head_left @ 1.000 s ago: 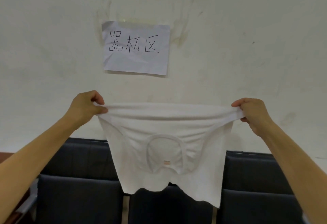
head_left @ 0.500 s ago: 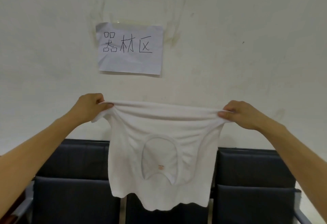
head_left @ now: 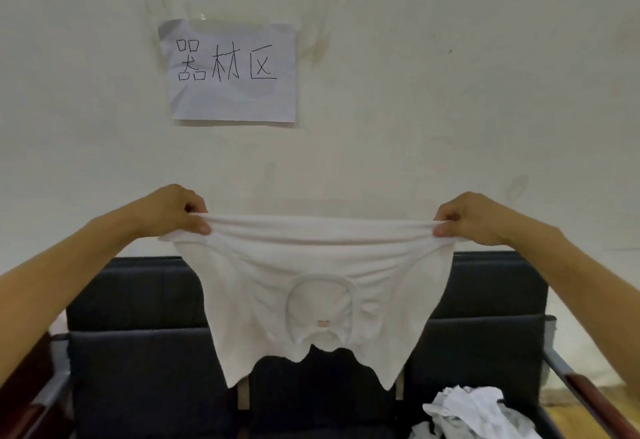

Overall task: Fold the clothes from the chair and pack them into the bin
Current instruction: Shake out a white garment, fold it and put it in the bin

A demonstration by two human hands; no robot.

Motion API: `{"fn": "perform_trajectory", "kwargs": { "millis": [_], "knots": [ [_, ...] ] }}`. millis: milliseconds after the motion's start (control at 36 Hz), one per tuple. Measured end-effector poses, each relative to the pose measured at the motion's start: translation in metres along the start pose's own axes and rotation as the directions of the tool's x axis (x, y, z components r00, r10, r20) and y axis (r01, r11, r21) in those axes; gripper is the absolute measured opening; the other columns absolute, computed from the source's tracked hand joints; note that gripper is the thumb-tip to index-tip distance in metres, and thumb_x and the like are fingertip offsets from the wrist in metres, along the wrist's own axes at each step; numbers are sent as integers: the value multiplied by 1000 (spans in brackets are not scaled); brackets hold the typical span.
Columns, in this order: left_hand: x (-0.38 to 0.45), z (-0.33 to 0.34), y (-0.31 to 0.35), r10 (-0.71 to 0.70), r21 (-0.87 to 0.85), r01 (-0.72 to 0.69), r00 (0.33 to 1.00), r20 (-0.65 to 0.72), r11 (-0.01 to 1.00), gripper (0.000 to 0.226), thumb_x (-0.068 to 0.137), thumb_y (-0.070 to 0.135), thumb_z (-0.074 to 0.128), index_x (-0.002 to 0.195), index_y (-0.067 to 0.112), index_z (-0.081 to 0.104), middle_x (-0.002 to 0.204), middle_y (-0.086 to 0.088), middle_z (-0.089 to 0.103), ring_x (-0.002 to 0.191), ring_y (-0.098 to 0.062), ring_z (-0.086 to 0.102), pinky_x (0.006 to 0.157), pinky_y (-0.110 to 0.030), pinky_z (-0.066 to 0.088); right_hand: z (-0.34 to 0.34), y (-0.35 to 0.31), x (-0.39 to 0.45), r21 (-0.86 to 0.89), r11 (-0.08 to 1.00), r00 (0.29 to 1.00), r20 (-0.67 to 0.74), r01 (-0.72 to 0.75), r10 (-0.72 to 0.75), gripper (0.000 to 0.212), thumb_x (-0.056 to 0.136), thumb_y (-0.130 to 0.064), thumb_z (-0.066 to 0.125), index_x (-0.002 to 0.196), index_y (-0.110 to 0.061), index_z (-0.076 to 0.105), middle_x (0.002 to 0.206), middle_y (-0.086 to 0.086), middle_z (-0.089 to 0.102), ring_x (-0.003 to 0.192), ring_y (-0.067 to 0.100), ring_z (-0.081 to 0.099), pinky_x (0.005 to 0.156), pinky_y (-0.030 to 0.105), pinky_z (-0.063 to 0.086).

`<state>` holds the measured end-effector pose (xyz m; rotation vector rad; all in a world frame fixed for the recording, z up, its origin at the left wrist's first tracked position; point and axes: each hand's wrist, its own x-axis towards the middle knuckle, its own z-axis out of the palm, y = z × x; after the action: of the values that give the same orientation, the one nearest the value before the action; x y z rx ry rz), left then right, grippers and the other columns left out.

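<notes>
While both forearms reached forward from the bottom corners of the view, the left hand (head_left: 173, 211) and the right hand (head_left: 467, 218) each pinched one end of a white T-shirt (head_left: 311, 286), thumb and curled fingers clamped on the cloth. Stretched taut between them, the shirt's long axis ran straight across from left to right, level with the hands, and the rest hung down below the fingers, neckline toward the bottom. Both hands sat equally near to it, one at each end, so a fold would likely mean bringing the two ends together or lowering the shirt flat. Lower right, a heap of crumpled white clothes (head_left: 474, 411) lay on a dark chair (head_left: 138, 369), apart from the hanging hem. Behind stood a pale wall with a taped paper sign (head_left: 232, 73). No bin was visible.
</notes>
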<state>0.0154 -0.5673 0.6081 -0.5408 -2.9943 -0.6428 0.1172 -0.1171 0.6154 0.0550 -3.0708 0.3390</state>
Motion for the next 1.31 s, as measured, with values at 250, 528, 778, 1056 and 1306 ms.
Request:
{"fn": "perform_trajectory", "kwargs": {
  "millis": [250, 528, 778, 1056, 1306],
  "knots": [
    [-26, 35, 22, 85, 36, -85, 996, 6, 996, 18, 82, 21, 72, 71, 19, 58, 71, 2, 59, 70, -12, 52, 59, -23, 34, 27, 7, -46, -43, 998, 990, 135, -43, 48, 21, 83, -20, 65, 67, -21, 51, 74, -5, 51, 69, 12, 48, 61, 21, 36],
    [-87, 63, 75, -3, 8, 2, 999, 40, 1000, 16, 81, 18, 72, 69, 20, 61, 74, 2, 62, 72, -13, 54, 61, -24, 35, 23, 38, -105, 146, 989, 974, 225, -12, -21, 17, 78, -14, 72, 74, -23, 58, 83, -5, 60, 80, 16, 57, 77, 29, 48],
    [-184, 116, 113, -111, 8, 110, 992, 53, 994, 19, 82, 17, 71, 69, 27, 61, 76, 8, 62, 76, -7, 56, 65, -20, 38, 49, 74, -169, 100, 991, 939, 323, 88, -116, 21, 86, -18, 65, 71, -31, 59, 80, -10, 58, 76, 6, 53, 68, 15, 35],
    [-274, 215, 116, -239, 25, 239, 948, 210, 971, 21, 84, 7, 67, 72, 23, 64, 75, 7, 63, 77, -5, 57, 69, -19, 40, 155, 112, -227, 148, 983, 877, 450, 111, -167, 22, 87, -18, 65, 72, -31, 56, 86, -8, 56, 87, 15, 56, 73, 22, 41],
    [-225, 339, 31, -348, 127, 325, 857, 380, 937, 14, 84, 10, 66, 77, 22, 68, 79, 7, 66, 79, -6, 62, 79, -31, 51, 295, 124, -169, 202, 979, 823, 557, -8, -109, 34, 87, -14, 65, 64, -32, 49, 69, -13, 47, 67, 2, 47, 61, 14, 36]
  ]
}}
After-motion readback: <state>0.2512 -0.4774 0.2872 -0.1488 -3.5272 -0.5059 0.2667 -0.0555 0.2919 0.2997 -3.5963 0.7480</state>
